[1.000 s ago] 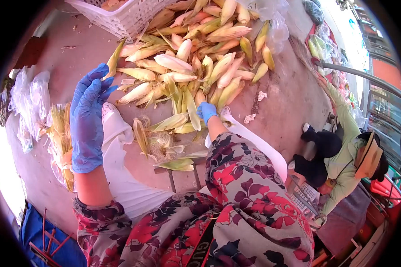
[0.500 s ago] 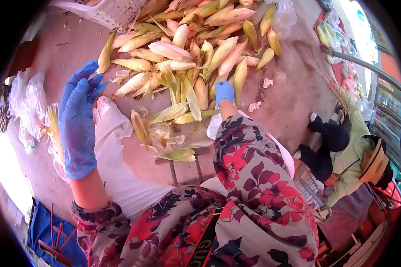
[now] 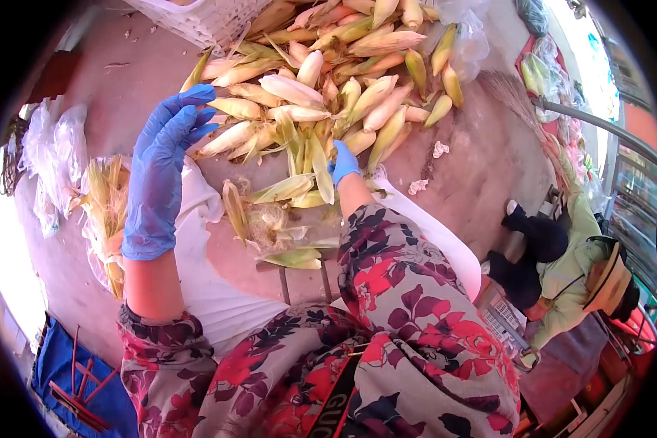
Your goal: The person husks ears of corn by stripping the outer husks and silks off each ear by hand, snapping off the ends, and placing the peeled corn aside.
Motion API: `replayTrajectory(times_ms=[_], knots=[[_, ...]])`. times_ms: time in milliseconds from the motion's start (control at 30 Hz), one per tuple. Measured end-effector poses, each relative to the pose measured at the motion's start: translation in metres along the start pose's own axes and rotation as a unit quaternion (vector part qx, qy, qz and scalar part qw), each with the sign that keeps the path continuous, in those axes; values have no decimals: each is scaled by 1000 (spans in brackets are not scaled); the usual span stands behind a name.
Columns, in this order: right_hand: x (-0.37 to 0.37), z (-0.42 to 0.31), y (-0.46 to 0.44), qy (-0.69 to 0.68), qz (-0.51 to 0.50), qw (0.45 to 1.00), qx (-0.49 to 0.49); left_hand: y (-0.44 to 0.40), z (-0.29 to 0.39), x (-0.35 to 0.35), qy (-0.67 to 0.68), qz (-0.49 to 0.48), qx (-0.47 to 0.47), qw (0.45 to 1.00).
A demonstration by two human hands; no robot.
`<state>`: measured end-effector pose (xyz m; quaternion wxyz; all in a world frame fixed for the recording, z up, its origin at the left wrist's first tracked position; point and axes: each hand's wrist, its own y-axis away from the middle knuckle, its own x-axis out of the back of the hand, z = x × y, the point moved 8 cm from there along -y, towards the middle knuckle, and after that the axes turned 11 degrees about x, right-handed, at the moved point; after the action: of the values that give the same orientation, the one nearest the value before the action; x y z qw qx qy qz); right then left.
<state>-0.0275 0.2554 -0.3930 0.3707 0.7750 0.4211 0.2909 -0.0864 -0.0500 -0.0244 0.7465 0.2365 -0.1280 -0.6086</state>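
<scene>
Both hands wear blue gloves. My left hand [image 3: 164, 160] is raised at the left of the corn pile, its fingers bent and apart, with nothing visible in it. Near the lower edge of the pile is my right hand [image 3: 344, 163], beside a corn ear and loose husks; its fingers are partly hidden, and whether it grips anything does not show. The corn ears [image 3: 292, 91] lie heaped on the ground, pale green to pinkish. Between my legs lie loose husks [image 3: 281, 187] and a tangle of corn silk [image 3: 264, 223].
A white plastic basket [image 3: 204, 25] stands behind the pile. Husks in a bag [image 3: 106, 219] and clear plastic bags [image 3: 53, 160] are at the left. At the right a crouching person [image 3: 573, 255] in light green holds a broom [image 3: 518, 98].
My right hand has moved out over the pile's lower edge, then back left and a little nearer. The left hand shifted left, then right, as the whole view moved.
</scene>
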Motion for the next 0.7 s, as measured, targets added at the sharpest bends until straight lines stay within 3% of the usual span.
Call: replayTrajectory(times_ms=[133,167,233,267,333,367,400,467,533,633,700], knots=[[-31,-25,93,15,-114,991,65,5,-1,-4,-97,-59,-6,994],[-41,-32,103,88,-218,968,89,3,-3,-6,-114,-84,-30,989],[-65,-79,146,241,-342,873,249,3,-7,-7,-215,-97,-67,969],[-78,-105,177,310,-393,802,327,16,6,-14,-296,-101,-174,934],[-87,-163,265,506,-404,667,368,31,11,-21,-472,-15,-376,797],[-92,-179,284,540,-419,566,461,37,3,-25,-497,-29,-385,777],[-91,-200,323,533,-451,540,470,47,2,-33,-520,-47,-392,757],[-85,-238,373,449,-482,575,485,47,-3,-36,-396,-191,-175,881],[-76,-267,400,248,-491,686,476,51,-6,-42,-352,-221,-96,904],[-70,-282,407,115,-444,701,545,58,-3,-52,-158,-232,-118,952],[-73,-280,419,26,-428,690,583,52,-8,-50,-121,-207,-100,966]])
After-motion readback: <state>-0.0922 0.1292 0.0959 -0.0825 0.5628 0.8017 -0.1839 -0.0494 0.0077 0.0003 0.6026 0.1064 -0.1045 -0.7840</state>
